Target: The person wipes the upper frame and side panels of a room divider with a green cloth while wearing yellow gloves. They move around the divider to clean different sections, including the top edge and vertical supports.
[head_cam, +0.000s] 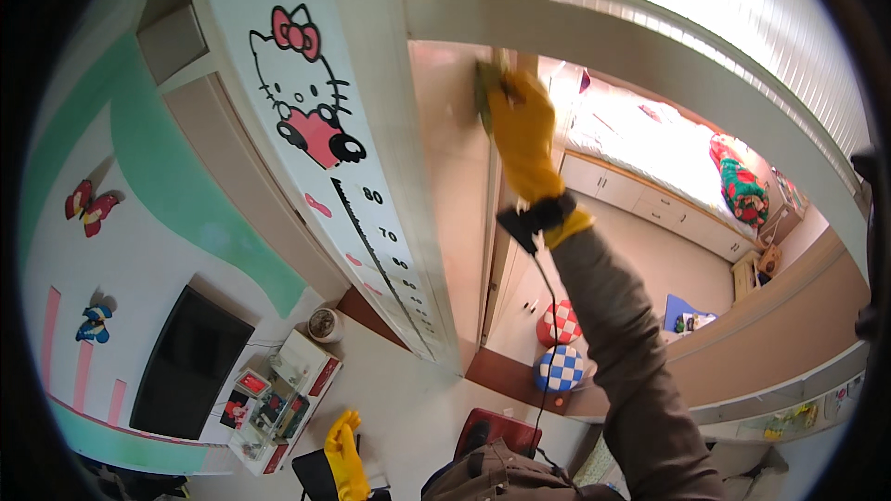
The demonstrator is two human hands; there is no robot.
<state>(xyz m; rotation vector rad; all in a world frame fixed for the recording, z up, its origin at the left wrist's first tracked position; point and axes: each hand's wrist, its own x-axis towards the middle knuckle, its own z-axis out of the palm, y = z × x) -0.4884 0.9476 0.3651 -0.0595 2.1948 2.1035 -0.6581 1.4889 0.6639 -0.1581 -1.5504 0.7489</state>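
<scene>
My right hand, in a yellow rubber glove, grips a green cleaning pad. It presses the pad to the pale panel inside the door frame, just under the lintel. A black strap with a small device is around that wrist, and a cable runs down from it. Low in the view, my left hand hangs away from the frame in a matching glove. Its fingers are loosely curled, with nothing visible in them. A black device sits at the left wrist.
A foot stands on a red stool. The wall edge with a height chart is to the left. A television and a white cabinet are beyond. Checkered stools stand by the doorway, and a bed is inside.
</scene>
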